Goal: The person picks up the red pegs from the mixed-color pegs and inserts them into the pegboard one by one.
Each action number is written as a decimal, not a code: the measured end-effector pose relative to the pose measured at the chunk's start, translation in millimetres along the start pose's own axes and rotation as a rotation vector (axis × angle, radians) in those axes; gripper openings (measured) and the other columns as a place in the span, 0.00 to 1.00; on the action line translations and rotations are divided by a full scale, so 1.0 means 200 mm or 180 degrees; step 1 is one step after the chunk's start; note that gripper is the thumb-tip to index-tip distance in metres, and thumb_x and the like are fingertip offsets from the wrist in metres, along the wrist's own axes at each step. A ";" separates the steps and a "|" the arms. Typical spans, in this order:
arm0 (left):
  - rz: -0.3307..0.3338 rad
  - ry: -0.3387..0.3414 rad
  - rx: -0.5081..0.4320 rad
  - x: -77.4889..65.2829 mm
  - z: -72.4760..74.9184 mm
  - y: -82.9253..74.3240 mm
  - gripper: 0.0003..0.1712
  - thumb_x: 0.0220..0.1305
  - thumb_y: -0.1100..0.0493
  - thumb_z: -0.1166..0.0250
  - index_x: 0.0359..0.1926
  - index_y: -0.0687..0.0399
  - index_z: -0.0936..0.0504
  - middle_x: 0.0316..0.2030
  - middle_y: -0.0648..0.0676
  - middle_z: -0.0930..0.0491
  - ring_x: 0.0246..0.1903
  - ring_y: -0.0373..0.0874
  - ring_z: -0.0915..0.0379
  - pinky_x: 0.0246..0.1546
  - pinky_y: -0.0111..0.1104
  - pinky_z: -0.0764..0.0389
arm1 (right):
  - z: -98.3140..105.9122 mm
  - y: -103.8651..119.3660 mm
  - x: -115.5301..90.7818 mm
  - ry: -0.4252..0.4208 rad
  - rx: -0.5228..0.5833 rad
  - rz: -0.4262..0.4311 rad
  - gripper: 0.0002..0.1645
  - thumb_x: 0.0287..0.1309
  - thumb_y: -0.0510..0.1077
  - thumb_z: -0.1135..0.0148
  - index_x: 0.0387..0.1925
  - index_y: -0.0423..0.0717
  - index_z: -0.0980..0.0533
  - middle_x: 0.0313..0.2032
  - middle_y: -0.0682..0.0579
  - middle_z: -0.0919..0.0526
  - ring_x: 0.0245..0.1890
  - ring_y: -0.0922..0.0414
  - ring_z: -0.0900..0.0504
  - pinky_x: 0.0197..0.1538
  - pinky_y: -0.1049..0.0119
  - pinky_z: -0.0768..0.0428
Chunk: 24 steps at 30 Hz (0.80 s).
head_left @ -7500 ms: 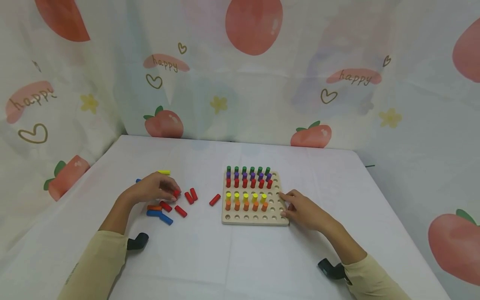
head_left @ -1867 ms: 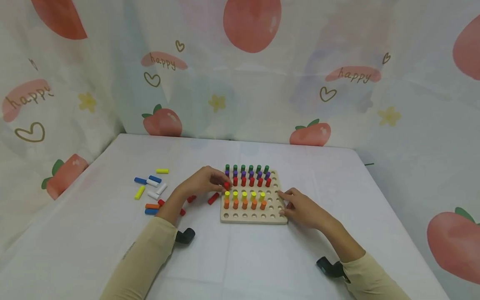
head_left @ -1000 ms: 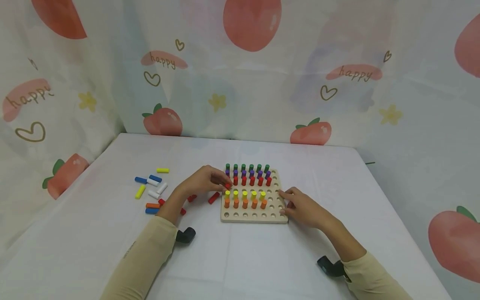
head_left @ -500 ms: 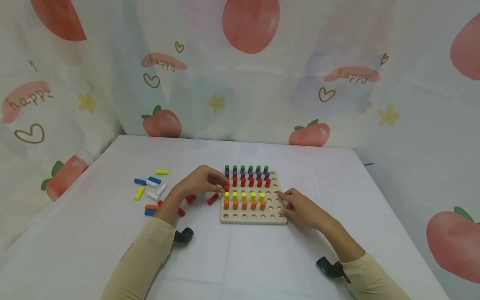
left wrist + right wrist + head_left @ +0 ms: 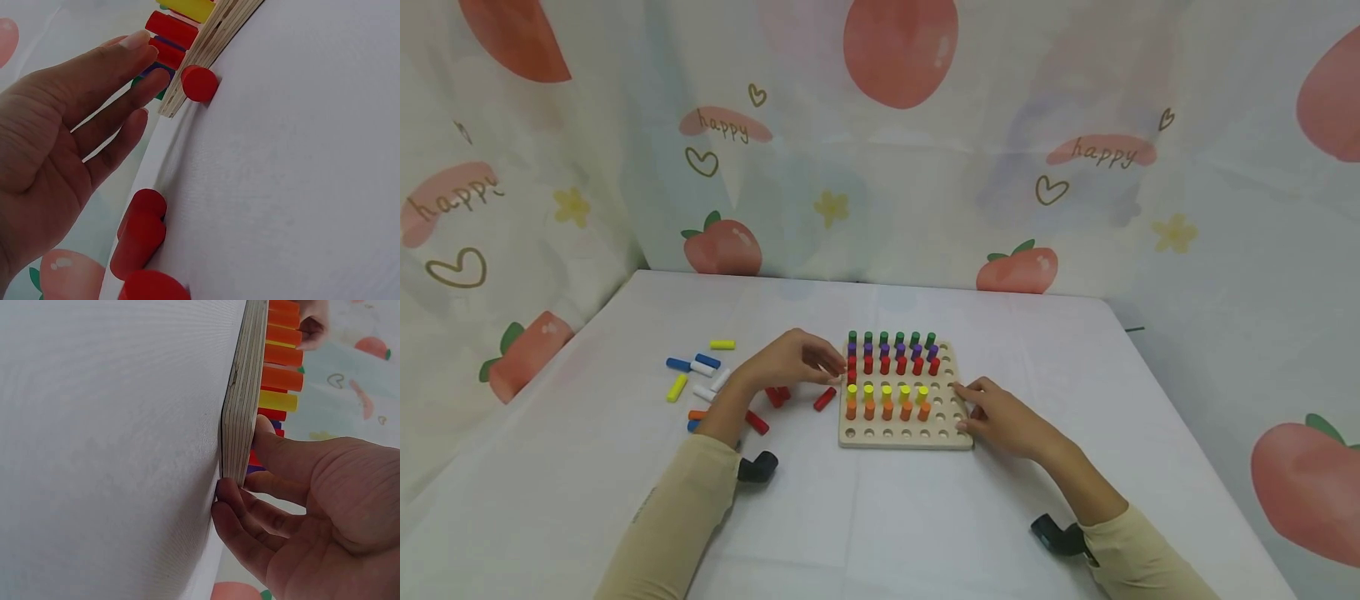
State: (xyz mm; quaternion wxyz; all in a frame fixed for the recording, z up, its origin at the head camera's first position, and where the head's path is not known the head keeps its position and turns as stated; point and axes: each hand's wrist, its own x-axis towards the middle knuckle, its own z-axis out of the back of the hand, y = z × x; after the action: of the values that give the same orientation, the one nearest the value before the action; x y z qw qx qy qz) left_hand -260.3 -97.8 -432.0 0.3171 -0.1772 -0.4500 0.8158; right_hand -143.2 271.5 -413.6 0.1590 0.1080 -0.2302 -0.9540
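Observation:
A wooden pegboard (image 5: 898, 442) carries upright rows of green, purple, red, yellow and orange pegs. At its left edge, a lone red peg (image 5: 852, 377) stands in the row in front of the full red row. My left hand (image 5: 793, 357) hovers beside that peg with fingers extended and nothing in them; the left wrist view shows its fingertips (image 5: 140, 40) right at the red pegs' ends. On the opposite side, my right hand (image 5: 1003, 417) grips the board's right edge, thumb on top and fingers against the side (image 5: 231, 512).
A loose red peg (image 5: 825, 399) lies just left of the board. Further left, more red pegs (image 5: 757, 422) lie near blue pegs (image 5: 678, 364), white pegs (image 5: 702, 368) and yellow pegs (image 5: 677, 387), some partly behind the left forearm. A printed curtain surrounds the white table (image 5: 910, 525).
Earlier my left hand picked up a red peg from the pile and brought it to the board's left edge. Now it has let go and drawn slightly left; my right hand kept its grip.

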 end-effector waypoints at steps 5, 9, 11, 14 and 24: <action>-0.0039 0.0013 0.0096 -0.01 0.02 0.04 0.14 0.64 0.65 0.26 0.51 0.52 0.12 0.44 0.49 0.13 0.45 0.44 0.17 0.53 0.39 0.18 | 0.00 0.00 0.00 -0.0005 -0.0012 0.0003 0.38 0.66 0.44 0.29 0.72 0.34 0.31 0.49 0.46 0.25 0.38 0.57 0.26 0.40 0.65 0.21; 0.0025 0.0104 0.0046 -0.02 0.03 0.06 0.16 0.62 0.64 0.25 0.52 0.52 0.12 0.45 0.49 0.13 0.44 0.45 0.17 0.52 0.40 0.17 | 0.00 -0.01 0.00 -0.0013 -0.0003 0.0012 0.38 0.66 0.44 0.29 0.72 0.34 0.31 0.49 0.46 0.25 0.38 0.57 0.26 0.40 0.65 0.21; 0.0089 0.0179 0.0015 -0.02 0.03 0.07 0.17 0.61 0.64 0.24 0.52 0.51 0.12 0.46 0.48 0.14 0.43 0.46 0.18 0.51 0.39 0.17 | 0.00 -0.01 0.00 -0.0016 0.0004 0.0017 0.38 0.66 0.44 0.29 0.72 0.34 0.31 0.48 0.45 0.25 0.38 0.57 0.26 0.39 0.65 0.21; 0.0178 0.0266 0.0012 -0.02 0.02 0.08 0.18 0.60 0.64 0.23 0.52 0.49 0.11 0.45 0.47 0.14 0.43 0.47 0.19 0.50 0.38 0.17 | 0.00 -0.01 0.00 -0.0012 0.0002 0.0026 0.38 0.66 0.44 0.29 0.72 0.33 0.31 0.49 0.45 0.25 0.38 0.57 0.26 0.39 0.65 0.21; 0.0211 0.0397 0.0161 -0.02 0.01 0.08 0.17 0.58 0.64 0.22 0.48 0.45 0.10 0.40 0.47 0.14 0.41 0.48 0.20 0.44 0.39 0.20 | 0.00 0.00 0.00 -0.0002 0.0013 0.0031 0.38 0.66 0.43 0.29 0.72 0.33 0.32 0.49 0.45 0.25 0.38 0.57 0.27 0.39 0.65 0.22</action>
State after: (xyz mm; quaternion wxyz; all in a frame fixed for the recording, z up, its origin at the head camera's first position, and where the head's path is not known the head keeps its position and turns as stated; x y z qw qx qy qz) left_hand -263.2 -108.1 -444.2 0.3218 -0.2344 -0.4024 0.8244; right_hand -143.3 272.4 -413.8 0.1633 0.1069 -0.2328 -0.9527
